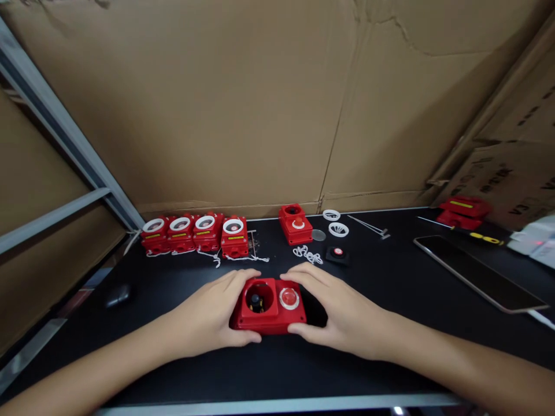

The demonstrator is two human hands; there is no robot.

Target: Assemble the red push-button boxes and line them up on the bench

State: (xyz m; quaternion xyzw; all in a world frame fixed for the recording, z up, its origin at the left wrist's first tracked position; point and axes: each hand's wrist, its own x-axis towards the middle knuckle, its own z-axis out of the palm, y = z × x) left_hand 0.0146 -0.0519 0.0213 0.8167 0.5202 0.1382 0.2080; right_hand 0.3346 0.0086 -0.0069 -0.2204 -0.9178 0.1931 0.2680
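Note:
Between my two hands lies a red alarm box [271,323] with a round opening at its left and a clear-red domed lamp [289,297] in a white ring at its right. Inside the opening a black part with brass-coloured bits shows. My left hand [217,309] grips the box's left end, thumb at the front and fingers at the back. Around the right end curls my right hand [336,309], its thumb and fingertips against the box and a dark gap under the palm. Beyond it stands a similar red box [296,228], also with an uncovered opening.
Several red boxes with white rings [235,237] line the back left, with white cords. White rings [338,230], a clear disc [318,235], a white chain [307,254] and a black square part [337,255] lie behind my hands. A phone [477,274] and a screwdriver [481,237] are right.

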